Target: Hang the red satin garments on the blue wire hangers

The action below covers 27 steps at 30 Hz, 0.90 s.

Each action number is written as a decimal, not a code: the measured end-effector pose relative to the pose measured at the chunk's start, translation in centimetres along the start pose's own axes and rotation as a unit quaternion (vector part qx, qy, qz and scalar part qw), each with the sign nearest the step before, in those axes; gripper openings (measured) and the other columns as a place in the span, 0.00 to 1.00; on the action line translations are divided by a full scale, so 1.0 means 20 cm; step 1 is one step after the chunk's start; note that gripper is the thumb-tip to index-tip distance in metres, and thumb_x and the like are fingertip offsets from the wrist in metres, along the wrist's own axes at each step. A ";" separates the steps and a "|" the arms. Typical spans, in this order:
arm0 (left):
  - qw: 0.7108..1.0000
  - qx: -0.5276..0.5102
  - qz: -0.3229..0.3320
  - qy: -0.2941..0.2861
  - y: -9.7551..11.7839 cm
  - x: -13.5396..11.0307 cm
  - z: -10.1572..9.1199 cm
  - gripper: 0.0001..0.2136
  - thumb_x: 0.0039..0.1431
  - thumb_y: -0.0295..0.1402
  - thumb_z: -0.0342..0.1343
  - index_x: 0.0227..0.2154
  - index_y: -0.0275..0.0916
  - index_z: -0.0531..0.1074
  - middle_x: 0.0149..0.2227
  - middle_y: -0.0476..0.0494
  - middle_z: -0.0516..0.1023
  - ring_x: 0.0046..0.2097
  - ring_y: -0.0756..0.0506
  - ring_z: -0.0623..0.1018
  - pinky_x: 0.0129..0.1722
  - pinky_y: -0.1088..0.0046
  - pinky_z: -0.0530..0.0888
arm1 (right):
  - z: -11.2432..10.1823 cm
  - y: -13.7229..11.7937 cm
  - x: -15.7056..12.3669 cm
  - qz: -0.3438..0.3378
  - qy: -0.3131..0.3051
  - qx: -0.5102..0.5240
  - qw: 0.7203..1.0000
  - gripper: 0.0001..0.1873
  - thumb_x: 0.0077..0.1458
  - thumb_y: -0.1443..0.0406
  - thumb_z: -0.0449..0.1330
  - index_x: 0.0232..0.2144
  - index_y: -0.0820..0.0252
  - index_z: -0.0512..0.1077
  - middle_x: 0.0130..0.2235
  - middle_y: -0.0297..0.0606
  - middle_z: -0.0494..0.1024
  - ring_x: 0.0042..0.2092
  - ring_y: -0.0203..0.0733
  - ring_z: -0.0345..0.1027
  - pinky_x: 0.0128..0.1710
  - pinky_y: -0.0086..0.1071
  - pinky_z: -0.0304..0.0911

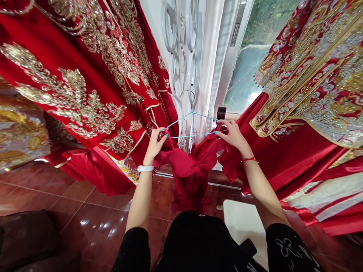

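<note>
From the head camera, a thin blue hanger point(198, 134) sits in the middle of the picture. A plain red cloth point(190, 170) is bunched on it and hangs down toward 6 o'clock.

The left hand point(155, 142) is at 9 o'clock from the hanger. Its thumb and fingers are closed, pinching the red cloth right at that end of the wire. A white watch band point(145, 168) is on that wrist.

The right hand point(234, 134) is at 3 o'clock from the hanger. Its fingers are closed on the other end of the hanger, with the cloth touching them. A red string point(249, 159) is tied on that wrist.

A big red gown with gold sewing point(70, 94) fills the picture at 10 o'clock. Another gold and red gown point(312, 75) hangs at 2 o'clock. A white curly gate point(181, 45) is at 12 o'clock, and a window point(255, 56) is at 1 o'clock. A small black screen point(221, 112) sits just above the right hand. The shiny brown floor point(85, 211) is at 7 o'clock and a white mat point(241, 223) is at 5 o'clock.

To do this well, I think both hands should hold the wire level, so that the slippery cloth does not slide to one side. Small pinches close to the ends look best. The thin wire could bend, so a soft pull is safer.
</note>
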<state>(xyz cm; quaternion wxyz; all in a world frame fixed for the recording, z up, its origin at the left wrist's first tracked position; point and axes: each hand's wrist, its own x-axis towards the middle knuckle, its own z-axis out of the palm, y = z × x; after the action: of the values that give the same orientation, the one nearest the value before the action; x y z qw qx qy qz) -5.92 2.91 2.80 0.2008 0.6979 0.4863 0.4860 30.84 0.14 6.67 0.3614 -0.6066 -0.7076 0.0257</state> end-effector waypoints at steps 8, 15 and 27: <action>0.970 -0.056 -0.065 0.229 -0.04 -0.23 -0.03 0.15 0.58 0.33 0.53 0.49 0.42 0.67 0.53 0.39 0.72 0.43 0.47 0.77 0.45 0.68 0.76 | 0.14 -0.11 -0.11 0.076 0.163 -0.143 0.973 0.14 0.62 0.56 0.55 0.43 0.54 0.77 0.45 0.46 0.73 0.51 0.57 0.59 0.54 0.54 0.48; 0.962 -0.006 -0.181 0.203 -0.12 -0.38 -0.06 0.14 0.56 0.38 0.58 0.45 0.41 0.69 0.36 0.46 0.71 0.37 0.46 0.73 0.40 0.68 0.74 | 0.17 -0.07 -0.10 0.087 0.231 -0.063 0.967 0.16 0.64 0.60 0.48 0.44 0.53 0.74 0.43 0.40 0.76 0.50 0.52 0.61 0.61 0.55 0.43; 0.959 0.124 -0.205 0.152 -0.10 -0.25 -0.09 0.03 0.52 0.36 0.59 0.27 0.43 0.72 0.22 0.48 0.73 0.28 0.42 0.74 0.35 0.66 0.69 | 0.26 -0.13 0.02 0.183 0.309 -0.085 0.929 0.14 0.59 0.55 0.55 0.25 0.54 0.67 0.37 0.41 0.72 0.50 0.57 0.61 0.58 0.62 0.45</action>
<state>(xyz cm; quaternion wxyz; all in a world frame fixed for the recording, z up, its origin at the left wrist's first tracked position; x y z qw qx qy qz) -8.75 -0.88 -0.24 0.1319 0.5205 0.7001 0.4707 25.83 1.91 4.39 0.4984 -0.7318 -0.4372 -0.1576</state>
